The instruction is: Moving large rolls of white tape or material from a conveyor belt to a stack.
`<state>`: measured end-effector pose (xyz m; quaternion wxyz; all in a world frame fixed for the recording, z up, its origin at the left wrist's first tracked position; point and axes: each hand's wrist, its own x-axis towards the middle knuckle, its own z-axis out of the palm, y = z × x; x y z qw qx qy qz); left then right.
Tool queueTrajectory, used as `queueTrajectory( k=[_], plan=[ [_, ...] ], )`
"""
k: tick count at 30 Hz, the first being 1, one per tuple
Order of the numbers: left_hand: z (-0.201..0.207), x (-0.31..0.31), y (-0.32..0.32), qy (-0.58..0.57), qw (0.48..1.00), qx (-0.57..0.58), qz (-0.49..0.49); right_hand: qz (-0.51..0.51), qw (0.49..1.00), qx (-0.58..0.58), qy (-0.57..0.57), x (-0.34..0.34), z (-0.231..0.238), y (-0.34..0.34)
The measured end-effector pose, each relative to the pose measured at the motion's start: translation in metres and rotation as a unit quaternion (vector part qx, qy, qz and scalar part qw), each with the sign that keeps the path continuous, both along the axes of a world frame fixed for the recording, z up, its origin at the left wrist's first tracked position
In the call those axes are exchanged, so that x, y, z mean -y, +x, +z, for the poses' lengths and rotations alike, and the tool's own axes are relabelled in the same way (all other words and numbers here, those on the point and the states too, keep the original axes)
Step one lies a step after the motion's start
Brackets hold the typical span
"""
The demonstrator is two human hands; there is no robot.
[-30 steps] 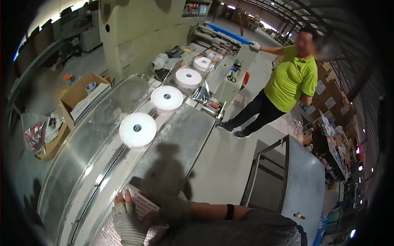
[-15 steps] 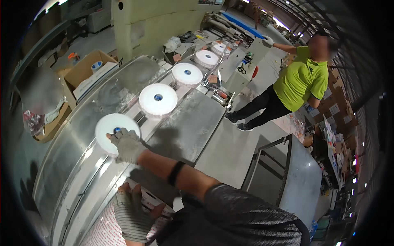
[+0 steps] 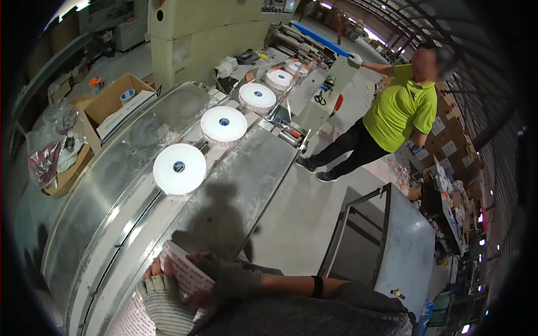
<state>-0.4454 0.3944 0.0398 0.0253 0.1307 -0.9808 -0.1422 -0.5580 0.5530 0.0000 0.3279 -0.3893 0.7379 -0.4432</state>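
Observation:
Near the lower edge, my left hand, in a grey fingerless glove, is closed on the near side of a tape roll with red print on its white outer face. From the other side my right hand, also gloved, grips the same roll, which is tilted on edge. Beneath my left hand is a larger surface of the same red-printed white rolls. Ahead on the metal conveyor, a white roll lies flat, its blue core facing up. Beyond it sit several similar rolls in a line.
The steel conveyor table runs away from me toward machine rollers. An open cardboard box stands to the left. A person in a yellow-green shirt stands at the far right, one gloved hand on the machine. Nearer is a metal-topped table.
My right hand has left the nearest flat roll on the conveyor and come back beside my left hand. Both hands now hold a red-printed roll. The view has shifted slightly.

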Motion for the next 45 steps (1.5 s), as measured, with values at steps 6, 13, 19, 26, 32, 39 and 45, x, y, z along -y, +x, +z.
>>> queueTrajectory(
  k=[6, 13, 19, 26, 32, 39, 45],
  plan=[
    [-0.005, 0.006, -0.012, 0.033, 0.999, 0.001, 0.017, -0.013, 0.987, 0.052, -0.153, 0.002, -0.038, -0.001],
    [-0.014, 0.023, -0.009, 0.026, 1.000, -0.005, -0.006, 0.019, 0.987, 0.109, -0.113, 0.010, -0.023, -0.025],
    [-0.015, 0.028, -0.007, 0.015, 1.000, -0.013, 0.007, -0.020, 0.988, 0.039, -0.150, 0.046, -0.006, -0.081],
    [-0.015, 0.016, -0.011, 0.008, 1.000, -0.028, -0.001, 0.019, 0.904, -0.375, 0.207, 0.172, -0.083, -0.140],
    [-0.016, 0.016, 0.001, -0.005, 1.000, -0.002, 0.008, -0.068, 0.923, -0.283, 0.254, 0.155, -0.039, -0.120],
    [-0.045, 0.031, 0.042, -0.029, 0.999, -0.025, -0.022, 0.082, 0.959, -0.145, -0.229, 0.091, 0.031, -0.054],
    [-0.005, 0.037, 0.034, 0.044, 0.998, -0.043, -0.003, 0.003, 0.985, 0.070, -0.158, 0.031, -0.025, 0.030]
  ],
)
